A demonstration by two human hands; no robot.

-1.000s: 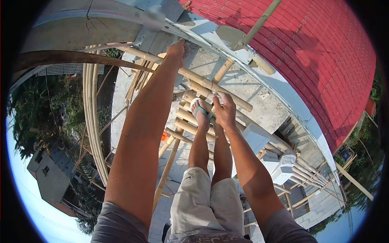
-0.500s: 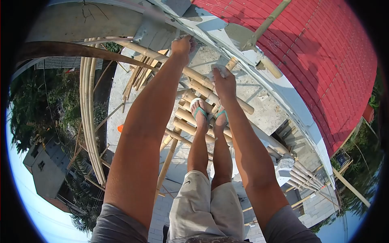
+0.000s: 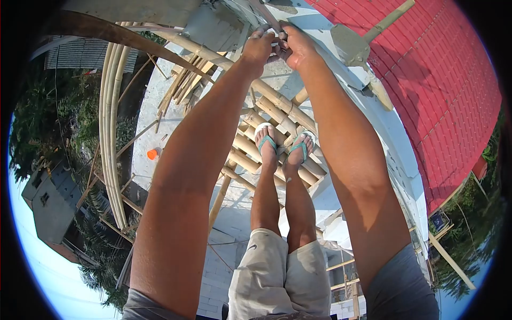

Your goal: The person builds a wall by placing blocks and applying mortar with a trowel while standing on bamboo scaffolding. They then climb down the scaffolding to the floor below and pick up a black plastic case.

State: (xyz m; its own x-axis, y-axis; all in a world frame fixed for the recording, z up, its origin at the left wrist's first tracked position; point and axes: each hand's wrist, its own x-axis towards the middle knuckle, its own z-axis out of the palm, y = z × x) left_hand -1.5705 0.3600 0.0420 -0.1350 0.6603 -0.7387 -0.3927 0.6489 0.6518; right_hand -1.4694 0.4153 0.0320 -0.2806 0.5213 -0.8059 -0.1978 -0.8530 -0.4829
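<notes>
My left hand and my right hand meet at the upper edge of the wall, fingers curled and nearly touching. A thin grey strip runs down to the fingertips of my right hand, which is closed on it. My left hand is closed too, but what lies in its fingers is hidden. To the right, a mortar-coated trowel with a wooden handle rests on the light wall edge. Another short wooden handle lies just below its blade.
My sandalled feet stand on lashed bamboo poles, high above a pale floor. A red tiled roof slopes on the right. Bent bamboo poles and a curved brown board lie left. An orange container sits below.
My hands were apart and have come together at the wall's upper edge. The right hand moved up; the whitish thing seen in it before is no longer distinct. My feet are further apart.
</notes>
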